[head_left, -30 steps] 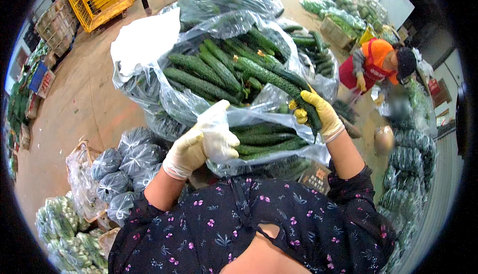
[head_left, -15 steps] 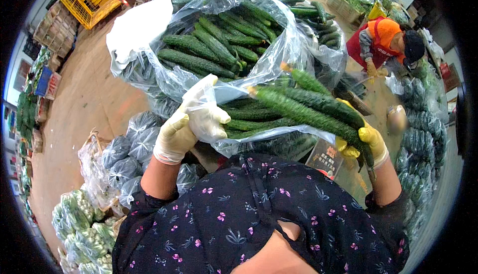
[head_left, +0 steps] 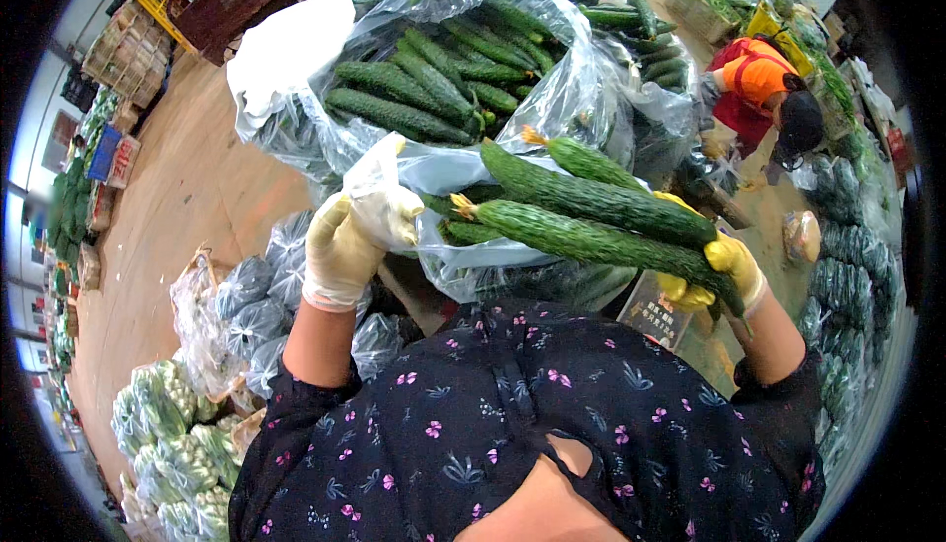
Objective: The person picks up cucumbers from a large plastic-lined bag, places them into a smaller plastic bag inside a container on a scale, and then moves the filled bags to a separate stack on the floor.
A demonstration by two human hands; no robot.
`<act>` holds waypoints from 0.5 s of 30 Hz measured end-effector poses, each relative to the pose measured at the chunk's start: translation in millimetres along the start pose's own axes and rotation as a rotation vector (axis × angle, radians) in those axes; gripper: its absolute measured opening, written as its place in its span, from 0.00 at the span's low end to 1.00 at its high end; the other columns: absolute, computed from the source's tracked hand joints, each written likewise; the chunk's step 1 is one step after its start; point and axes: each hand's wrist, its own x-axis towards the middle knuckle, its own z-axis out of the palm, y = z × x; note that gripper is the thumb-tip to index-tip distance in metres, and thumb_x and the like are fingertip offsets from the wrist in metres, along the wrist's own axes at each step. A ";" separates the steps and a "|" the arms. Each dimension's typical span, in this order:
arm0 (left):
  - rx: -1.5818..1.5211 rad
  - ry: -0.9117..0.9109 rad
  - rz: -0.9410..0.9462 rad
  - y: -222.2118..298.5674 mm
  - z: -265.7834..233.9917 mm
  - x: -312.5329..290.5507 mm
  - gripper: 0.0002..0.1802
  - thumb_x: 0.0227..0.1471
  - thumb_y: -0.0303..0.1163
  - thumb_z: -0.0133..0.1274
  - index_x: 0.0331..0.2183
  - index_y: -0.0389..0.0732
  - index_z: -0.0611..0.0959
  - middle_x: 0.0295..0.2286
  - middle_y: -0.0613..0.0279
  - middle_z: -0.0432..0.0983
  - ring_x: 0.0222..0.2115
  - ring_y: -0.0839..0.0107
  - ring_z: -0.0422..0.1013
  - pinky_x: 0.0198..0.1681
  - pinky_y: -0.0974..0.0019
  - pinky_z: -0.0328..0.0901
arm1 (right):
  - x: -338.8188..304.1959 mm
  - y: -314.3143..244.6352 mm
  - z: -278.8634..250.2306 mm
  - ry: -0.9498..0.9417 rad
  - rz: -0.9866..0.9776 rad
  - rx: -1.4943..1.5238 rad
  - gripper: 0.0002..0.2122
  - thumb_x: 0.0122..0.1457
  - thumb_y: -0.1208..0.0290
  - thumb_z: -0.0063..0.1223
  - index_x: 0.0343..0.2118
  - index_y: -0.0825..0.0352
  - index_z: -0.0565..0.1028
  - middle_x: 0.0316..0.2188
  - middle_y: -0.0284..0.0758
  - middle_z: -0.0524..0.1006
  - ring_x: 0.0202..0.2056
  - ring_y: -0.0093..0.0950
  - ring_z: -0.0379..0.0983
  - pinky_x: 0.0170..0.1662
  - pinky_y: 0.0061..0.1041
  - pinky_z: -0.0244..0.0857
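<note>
The right hand [head_left: 735,264], closed around three cucumbers [head_left: 596,235], has drawn them clear of the far bag [head_left: 593,99]. They now hang between the hands, over the nearer bag [head_left: 483,271] the left hand [head_left: 345,246] grips.

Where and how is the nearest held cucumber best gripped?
Probably around mid-body, from the left: this long cucumber slants, its flower-tipped end pointing left and its middle uncovered, while the right hand wraps it near the stem end.

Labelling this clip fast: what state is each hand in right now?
Pale-gloved left hand: fingers draped in clear plastic bag; open or closed cannot be told.
Yellow-gloved right hand: closed, holding long, bumpy green cucumbers.
</note>
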 end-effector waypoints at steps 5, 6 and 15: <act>0.183 -0.075 0.025 -2.6 12.0 0.7 0.53 0.45 0.51 0.56 0.61 0.31 0.50 0.34 0.43 0.76 0.28 0.64 0.74 0.33 0.69 0.69 | -17.4 25.5 -6.8 -0.014 0.091 0.192 0.46 0.44 0.59 0.63 0.65 0.58 0.48 0.34 0.48 0.75 0.22 0.30 0.71 0.17 0.20 0.61; 0.189 -0.081 0.019 -3.7 14.3 -1.4 0.54 0.44 0.51 0.56 0.61 0.31 0.50 0.34 0.43 0.76 0.28 0.64 0.74 0.33 0.69 0.69 | -19.0 30.5 -8.9 -0.036 0.128 0.238 0.45 0.45 0.59 0.62 0.66 0.57 0.48 0.34 0.48 0.75 0.22 0.30 0.71 0.17 0.20 0.61; 0.260 -0.096 -0.062 -16.6 58.7 -11.2 0.62 0.35 0.53 0.64 0.62 0.34 0.49 0.33 0.44 0.76 0.30 0.63 0.75 0.33 0.69 0.71 | -26.2 31.0 1.9 0.192 0.074 0.258 0.28 0.61 0.61 0.48 0.63 0.53 0.54 0.29 0.41 0.74 0.18 0.22 0.65 0.19 0.19 0.59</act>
